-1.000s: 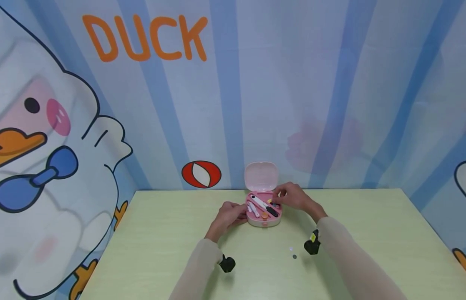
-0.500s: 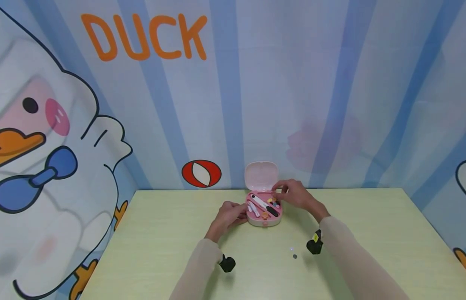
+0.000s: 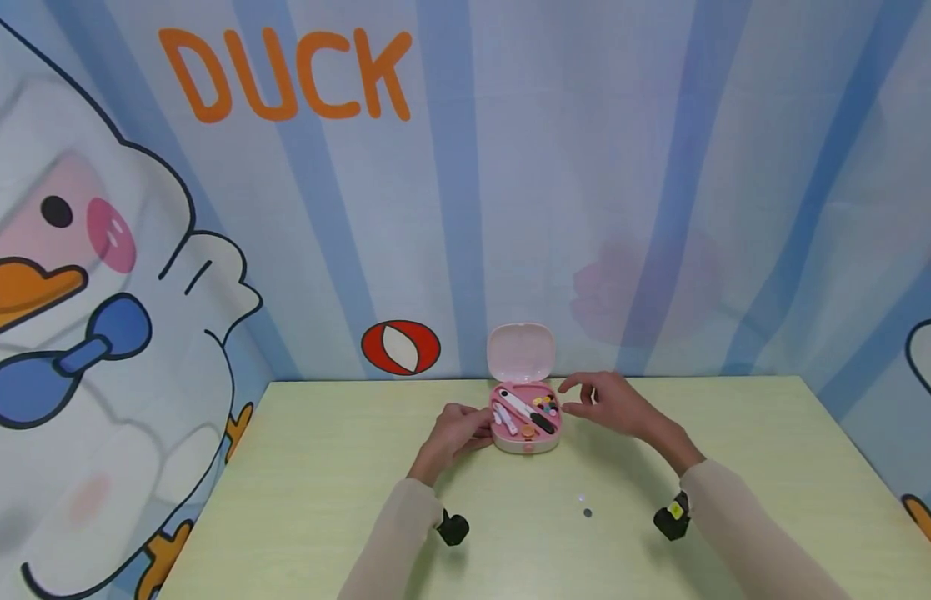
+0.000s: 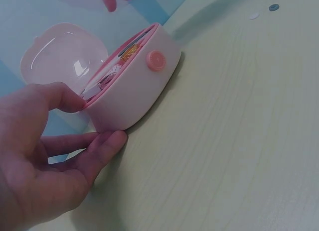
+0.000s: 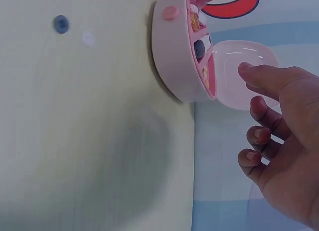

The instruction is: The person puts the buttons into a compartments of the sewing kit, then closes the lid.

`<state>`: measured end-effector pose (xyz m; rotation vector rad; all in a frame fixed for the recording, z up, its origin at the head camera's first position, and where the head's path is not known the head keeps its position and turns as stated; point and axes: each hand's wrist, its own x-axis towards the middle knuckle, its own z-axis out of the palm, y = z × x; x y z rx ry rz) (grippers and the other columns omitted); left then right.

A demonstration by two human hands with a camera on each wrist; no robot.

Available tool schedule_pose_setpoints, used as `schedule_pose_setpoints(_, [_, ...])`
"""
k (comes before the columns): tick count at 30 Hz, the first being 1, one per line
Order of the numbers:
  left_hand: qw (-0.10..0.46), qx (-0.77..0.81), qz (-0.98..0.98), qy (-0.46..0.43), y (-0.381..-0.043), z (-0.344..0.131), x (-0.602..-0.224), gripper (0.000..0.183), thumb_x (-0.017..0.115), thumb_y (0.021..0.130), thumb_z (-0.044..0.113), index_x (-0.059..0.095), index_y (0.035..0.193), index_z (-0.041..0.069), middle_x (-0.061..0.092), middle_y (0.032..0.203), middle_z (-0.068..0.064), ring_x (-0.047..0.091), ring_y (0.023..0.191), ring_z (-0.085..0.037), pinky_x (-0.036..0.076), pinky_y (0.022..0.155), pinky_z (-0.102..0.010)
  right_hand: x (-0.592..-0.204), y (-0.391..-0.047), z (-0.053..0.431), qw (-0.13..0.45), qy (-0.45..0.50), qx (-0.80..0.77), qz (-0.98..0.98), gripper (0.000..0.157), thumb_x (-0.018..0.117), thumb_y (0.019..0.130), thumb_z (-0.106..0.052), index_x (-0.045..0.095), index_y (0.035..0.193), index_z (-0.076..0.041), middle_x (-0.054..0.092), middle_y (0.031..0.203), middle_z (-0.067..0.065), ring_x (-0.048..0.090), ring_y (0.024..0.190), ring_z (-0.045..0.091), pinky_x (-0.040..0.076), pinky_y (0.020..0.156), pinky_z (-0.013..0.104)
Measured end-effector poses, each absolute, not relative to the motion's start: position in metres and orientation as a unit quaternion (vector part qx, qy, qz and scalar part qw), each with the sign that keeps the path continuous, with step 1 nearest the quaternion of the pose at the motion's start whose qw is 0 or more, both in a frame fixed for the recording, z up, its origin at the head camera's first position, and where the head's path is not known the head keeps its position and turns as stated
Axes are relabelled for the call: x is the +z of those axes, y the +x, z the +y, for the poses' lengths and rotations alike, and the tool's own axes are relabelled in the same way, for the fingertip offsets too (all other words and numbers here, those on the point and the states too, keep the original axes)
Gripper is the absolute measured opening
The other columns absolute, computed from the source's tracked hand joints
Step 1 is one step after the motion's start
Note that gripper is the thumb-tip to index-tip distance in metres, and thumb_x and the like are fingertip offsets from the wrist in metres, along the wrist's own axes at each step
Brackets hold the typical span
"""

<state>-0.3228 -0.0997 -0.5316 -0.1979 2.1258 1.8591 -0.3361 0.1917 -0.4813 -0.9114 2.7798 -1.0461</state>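
A small pink and white sewing box (image 3: 527,447) stands at the back of the table with its clear pinkish lid (image 3: 521,353) raised. My left hand (image 3: 450,435) holds its left side, thumb at the rim and fingers low on the wall (image 4: 132,94). Inside lie a white tool with a black handle (image 3: 540,422), white pieces (image 3: 505,419) and small colourful buttons (image 3: 545,405) in the right compartment. Just right of the box hovers my right hand (image 3: 618,406), fingers loosely bent and nothing between them; the right wrist view shows bare fingertips (image 5: 245,67).
A dark button (image 3: 588,513) and a white button (image 3: 581,498) lie on the pale table (image 3: 345,475) in front of the box. Behind the table's back edge hangs a blue striped curtain (image 3: 510,167) with a duck print.
My right hand has drawn back to the right from the box's right compartment, uncovering the colourful buttons there. The left hand and the box have stayed in place.
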Motion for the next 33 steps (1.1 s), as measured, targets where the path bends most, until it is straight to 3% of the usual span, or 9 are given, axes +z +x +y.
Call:
schedule_pose_setpoints(7, [0.152,0.653,0.739,-0.067,-0.320,-0.099,-0.529,0.033,0.066,0.102,0.021,0.069,0.117,-0.008,0.073,0.099,-0.014,0.071,0.088,-0.021,0.062,0.086,-0.035,-0.488,-0.307,0.206,0.016,-0.317,-0.319,0.893,0.025,0.077,0.095,-0.020,0.073,0.117,-0.009,0.057,0.074,-0.010,0.048,0.065,0.008,0.044,0.054,0.025])
schedule_pose_setpoints(19, [0.147,0.651,0.741,-0.070,-0.320,-0.098,-0.530,0.033,0.066,0.101,0.022,0.069,0.116,-0.008,0.073,0.098,-0.013,0.071,0.089,-0.021,0.062,0.085,-0.035,-0.518,-0.268,0.219,0.077,-0.332,-0.337,0.878,0.023,0.077,0.095,-0.019,0.075,0.115,-0.008,0.055,0.073,-0.013,0.048,0.067,0.002,0.046,0.060,0.023])
schedule_pose_setpoints(33, [0.147,0.652,0.740,-0.072,-0.322,-0.098,-0.532,0.030,0.066,0.101,0.019,0.069,0.114,-0.008,0.072,0.097,-0.014,0.069,0.084,-0.018,0.063,0.082,-0.032,-0.537,-0.253,0.212,0.094,-0.337,-0.350,0.869,0.013,0.076,0.094,-0.013,0.081,0.107,-0.013,0.059,0.077,-0.014,0.047,0.068,0.001,0.044,0.059,0.020])
